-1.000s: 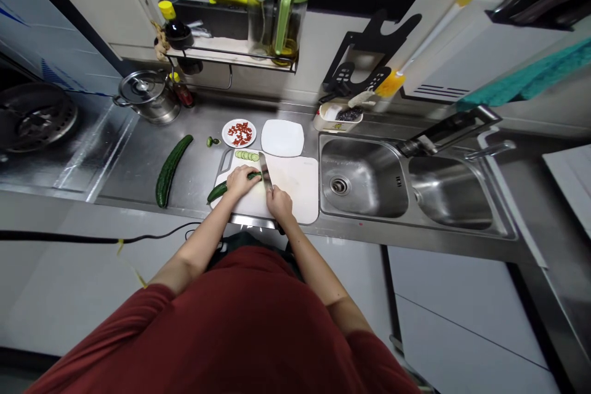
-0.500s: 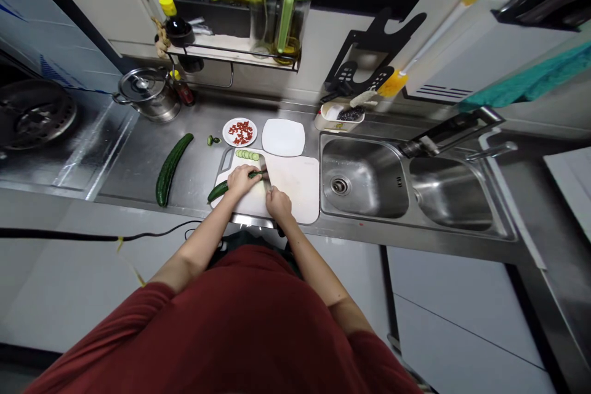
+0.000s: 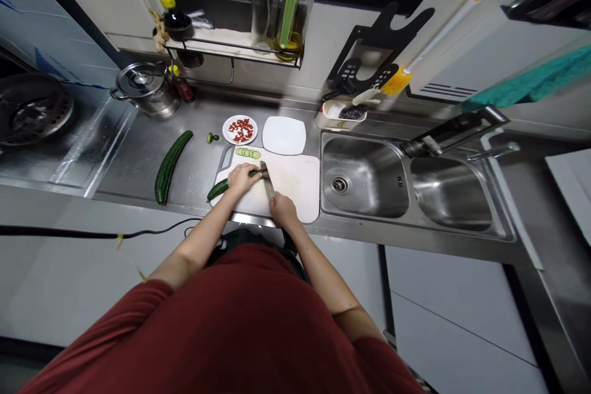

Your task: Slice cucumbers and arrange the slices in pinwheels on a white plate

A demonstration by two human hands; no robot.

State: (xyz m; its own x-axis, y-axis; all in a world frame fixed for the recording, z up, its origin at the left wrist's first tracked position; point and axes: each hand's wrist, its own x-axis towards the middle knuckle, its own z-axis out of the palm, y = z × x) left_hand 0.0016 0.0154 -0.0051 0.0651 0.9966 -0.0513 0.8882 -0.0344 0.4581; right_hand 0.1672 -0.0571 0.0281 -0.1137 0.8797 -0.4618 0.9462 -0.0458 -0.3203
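On the white cutting board [image 3: 300, 188] lies a dark green cucumber [image 3: 218, 189], slanting up to the right. My left hand [image 3: 243, 180] is closed over it near its right end, covering its middle. My right hand [image 3: 282, 208] is wrapped round the handle of a knife [image 3: 266, 178], whose blade stands at the cucumber's right end. A short row of cucumber slices [image 3: 248, 152] lies at the board's far edge. Left of the board, a whole cucumber [image 3: 172, 167] rests on the steel counter. Small green cucumber ends [image 3: 212, 138] sit behind the board.
A plate of chopped red pieces [image 3: 240, 130] and a white plate [image 3: 284, 135] stand behind the board. To the right is a double steel sink [image 3: 364, 178] with a faucet [image 3: 455, 129]. A lidded pot [image 3: 145, 89] stands back left, beneath a bottle shelf [image 3: 235, 52].
My right hand and the knife have shifted slightly to the right, and the blade is more tilted. My left hand stays on the cucumber. The view has moved a little.
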